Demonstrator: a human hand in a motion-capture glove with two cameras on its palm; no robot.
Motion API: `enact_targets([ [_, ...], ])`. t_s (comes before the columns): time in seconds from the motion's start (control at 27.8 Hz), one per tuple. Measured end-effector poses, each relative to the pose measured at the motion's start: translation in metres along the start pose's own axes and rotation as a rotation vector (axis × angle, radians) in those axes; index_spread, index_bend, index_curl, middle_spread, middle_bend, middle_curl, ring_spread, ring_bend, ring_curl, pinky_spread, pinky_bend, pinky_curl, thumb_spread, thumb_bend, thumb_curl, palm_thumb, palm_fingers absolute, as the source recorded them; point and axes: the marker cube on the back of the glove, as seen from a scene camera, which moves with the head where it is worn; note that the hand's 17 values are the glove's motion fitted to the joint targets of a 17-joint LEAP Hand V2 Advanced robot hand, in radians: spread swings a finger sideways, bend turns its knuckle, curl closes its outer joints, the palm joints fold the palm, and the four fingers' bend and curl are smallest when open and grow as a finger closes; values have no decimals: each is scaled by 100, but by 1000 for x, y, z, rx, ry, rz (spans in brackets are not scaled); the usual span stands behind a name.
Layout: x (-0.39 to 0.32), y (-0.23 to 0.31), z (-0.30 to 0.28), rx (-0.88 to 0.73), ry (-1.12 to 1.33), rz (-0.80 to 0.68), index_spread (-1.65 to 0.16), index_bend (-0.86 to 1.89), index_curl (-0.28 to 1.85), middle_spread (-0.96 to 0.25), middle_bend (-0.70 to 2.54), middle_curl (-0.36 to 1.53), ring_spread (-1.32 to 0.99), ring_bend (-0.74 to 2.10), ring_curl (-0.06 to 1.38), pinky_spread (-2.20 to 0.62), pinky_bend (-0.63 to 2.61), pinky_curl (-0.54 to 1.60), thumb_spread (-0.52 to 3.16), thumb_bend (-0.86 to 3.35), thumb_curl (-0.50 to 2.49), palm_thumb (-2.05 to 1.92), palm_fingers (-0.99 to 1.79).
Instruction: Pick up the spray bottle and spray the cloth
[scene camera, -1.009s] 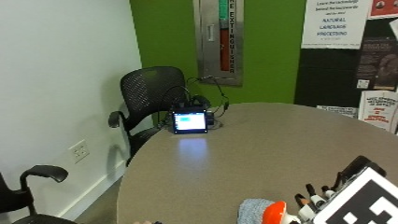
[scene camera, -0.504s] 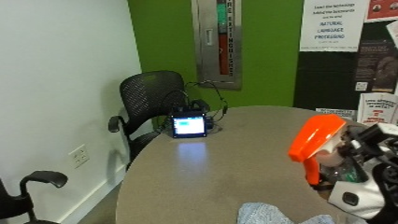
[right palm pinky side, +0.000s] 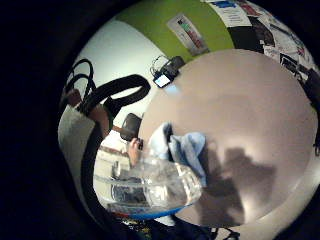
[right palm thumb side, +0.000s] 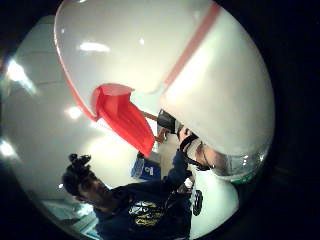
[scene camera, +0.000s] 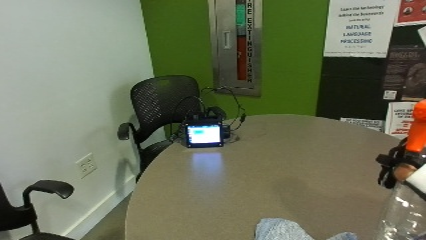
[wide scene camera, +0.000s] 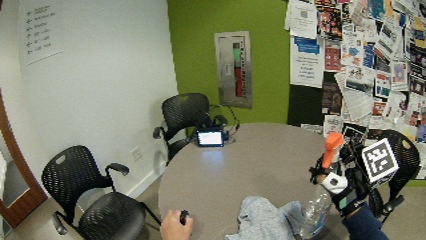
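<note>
**Mia:** Where is the spray bottle (wide scene camera: 321, 189)?

**Sam:** It is up in the air, standing straight, over the near edge of the table (wide scene camera: 253, 155). Its orange top (wide scene camera: 331, 146) is way up high and its clear body is hanging just beside the cloth (wide scene camera: 266, 222).

**Mia:** Who is holding it?

**Sam:** The right hand (wide scene camera: 335, 184) in the black glove is gripping it around the neck. Its fingers are curling round the bottle, under the orange top.

**Mia:** What could be going wrong?

**Sam:** I think the spray may be missing the cloth. The cloth is lying low on the table, and the top is sitting high above it. I cannot tell which way the nozzle is pointing. If it is pointing away, the water is going onto the table or the floor.

**Mia:** Anything else?

**Sam:** The bottle looks smooth and there is water inside. It might be slipping if a finger is reaching for the trigger. The little screen (wide scene camera: 210, 137) across the table is sitting well apart, so it is likely staying dry.

**Mia:** And the other hand (wide scene camera: 176, 227)?

**Sam:** It is resting on the table edge, holding something small and dark.
</note>
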Motion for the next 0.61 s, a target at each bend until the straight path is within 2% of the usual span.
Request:
enact_targets([
  [0.22,6,-30,-10,86,-51,16,-30,15,59,-15,56,53,-21,63,47,-29,49,41,47,-3,76,97,126],
  [0.61,-20,-72,27,84,-16,-62,-30,16,58,-15,56,53,-21,63,47,-29,47,40,46,-3,76,97,126],
])
